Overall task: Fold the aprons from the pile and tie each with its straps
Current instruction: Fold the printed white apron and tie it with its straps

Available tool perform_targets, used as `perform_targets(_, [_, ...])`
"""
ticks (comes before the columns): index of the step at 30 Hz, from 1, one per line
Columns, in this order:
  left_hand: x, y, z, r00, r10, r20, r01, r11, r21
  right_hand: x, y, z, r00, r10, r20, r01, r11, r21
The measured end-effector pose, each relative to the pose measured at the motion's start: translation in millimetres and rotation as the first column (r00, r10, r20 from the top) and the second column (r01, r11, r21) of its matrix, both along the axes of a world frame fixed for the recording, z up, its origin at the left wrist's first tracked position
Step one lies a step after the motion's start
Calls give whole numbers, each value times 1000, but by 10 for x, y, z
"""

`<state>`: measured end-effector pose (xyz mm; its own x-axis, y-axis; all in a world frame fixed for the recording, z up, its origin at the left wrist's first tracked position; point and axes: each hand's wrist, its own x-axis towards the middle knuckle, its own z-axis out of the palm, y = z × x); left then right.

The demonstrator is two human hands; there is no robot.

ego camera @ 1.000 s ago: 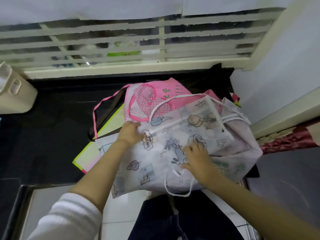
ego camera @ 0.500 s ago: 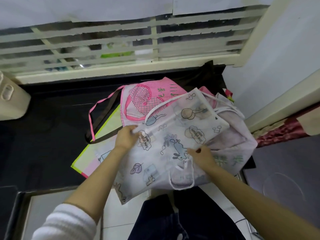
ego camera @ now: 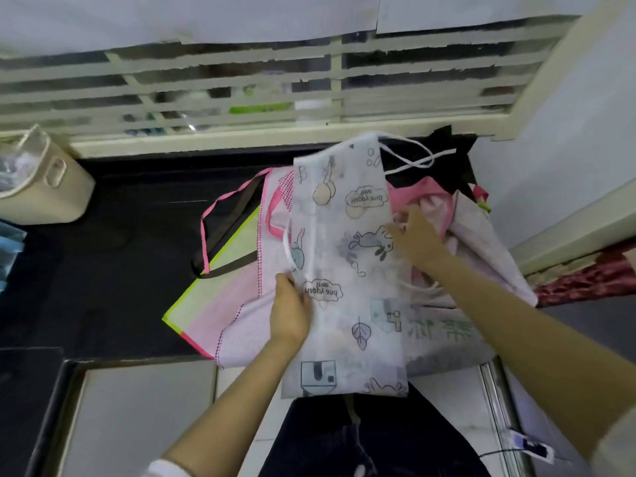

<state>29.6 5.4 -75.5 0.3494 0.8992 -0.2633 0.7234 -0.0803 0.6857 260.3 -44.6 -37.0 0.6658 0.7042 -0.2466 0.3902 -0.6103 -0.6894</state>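
Note:
A white apron with cartoon prints [ego camera: 347, 270] lies folded into a long narrow strip on top of the pile, running from the window sill toward me. My left hand [ego camera: 290, 309] holds its left edge at mid-length. My right hand [ego camera: 414, 235] rests with spread fingers on its right edge. Its white straps [ego camera: 413, 160] trail over the black counter at the far end. Under it lie a pink apron [ego camera: 272, 215] with a pink and brown strap and a pale apron with green print [ego camera: 444, 330].
The pile sits on a black counter [ego camera: 120, 256] under a barred window [ego camera: 241, 87]. A cream plastic basket [ego camera: 44, 180] stands at the far left. A white wall and door frame [ego camera: 568, 208] close in on the right. White tiles [ego camera: 144, 418] lie below the counter edge.
The white apron went from spread wide to folded lengthwise into a narrow strip. My right hand moved up and right to its edge. My left hand shifted down along the left edge.

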Motion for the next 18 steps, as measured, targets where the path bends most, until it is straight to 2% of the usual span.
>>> perform_targets(2, [21,-21,-59,987,-53,-149,87,968,235,-44,-107,-91,991,40,126,-36,999,-33])
perform_targets(4, [96,-41,-28,931,-159,-328,288,872,395,-168,-270,-154,958,64,280,-83,995,58])
perform_targets(5, [142,-53,-9,898,-239,-368,394,809,436,-238,-362,-186,945,84,315,-122,987,103])
perform_targets(7, [239,-80,-29,804,-460,-378,586,723,366,-345,-547,-250,935,153,321,-190,978,87])
perform_targets(9, [318,-97,-57,642,-656,-396,754,634,173,-366,-712,-380,921,240,306,-245,969,-21])
perform_targets(11, [401,-99,-70,521,-740,-426,800,597,-58,-321,-832,-434,918,310,245,-279,948,-153])
perform_targets(13, [465,-115,-106,489,-752,-443,795,593,-130,-260,-896,-380,910,376,174,-319,903,-288])
perform_targets(15, [501,-121,-110,491,-740,-460,786,604,-134,-174,-923,-315,855,461,237,-351,852,-389])
perform_targets(18, [527,-131,-103,495,-718,-489,776,619,-123,33,-972,-206,861,423,281,-313,878,-362])
